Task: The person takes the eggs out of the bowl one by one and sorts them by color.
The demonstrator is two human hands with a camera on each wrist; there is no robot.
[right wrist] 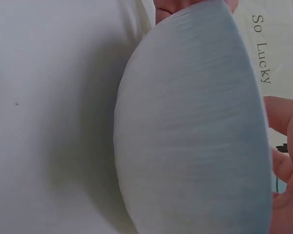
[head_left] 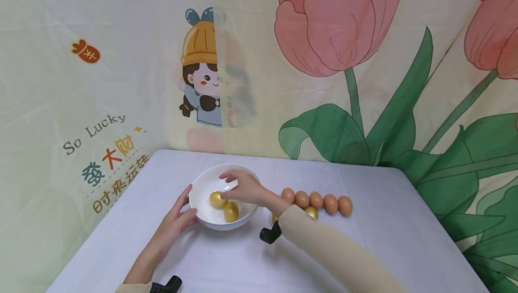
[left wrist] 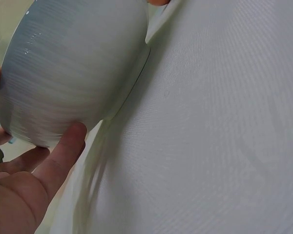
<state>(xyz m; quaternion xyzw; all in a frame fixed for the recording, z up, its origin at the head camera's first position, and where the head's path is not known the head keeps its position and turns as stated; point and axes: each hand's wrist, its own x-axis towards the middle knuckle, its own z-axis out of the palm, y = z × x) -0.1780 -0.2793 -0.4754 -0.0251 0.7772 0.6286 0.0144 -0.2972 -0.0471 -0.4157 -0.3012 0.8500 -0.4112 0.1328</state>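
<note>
A white bowl (head_left: pixel 224 226) stands on the table with two golden eggs inside, one golden egg (head_left: pixel 217 200) beside the other golden egg (head_left: pixel 231 212). My left hand (head_left: pixel 178 216) holds the bowl's left side, its fingers and thumb spread against the outer wall; the left wrist view shows the fingertips (left wrist: pixel 75 131) on that wall. Over the bowl's inside hovers my right hand (head_left: pixel 244 187), fingers loosely bent and apart, nothing between them. Its thumb tip overlaps the left golden egg in the head view. In the right wrist view the bowl wall (right wrist: pixel 195 122) covers part of this hand.
Right of the bowl, several brown eggs (head_left: pixel 316 200) stand in a row. In front of them a golden egg (head_left: pixel 311 213) shows beside my right sleeve (head_left: pixel 323 234), with another golden egg (head_left: pixel 274 218) partly hidden by the wrist. A printed cloth (head_left: pixel 251 59) hangs behind the table.
</note>
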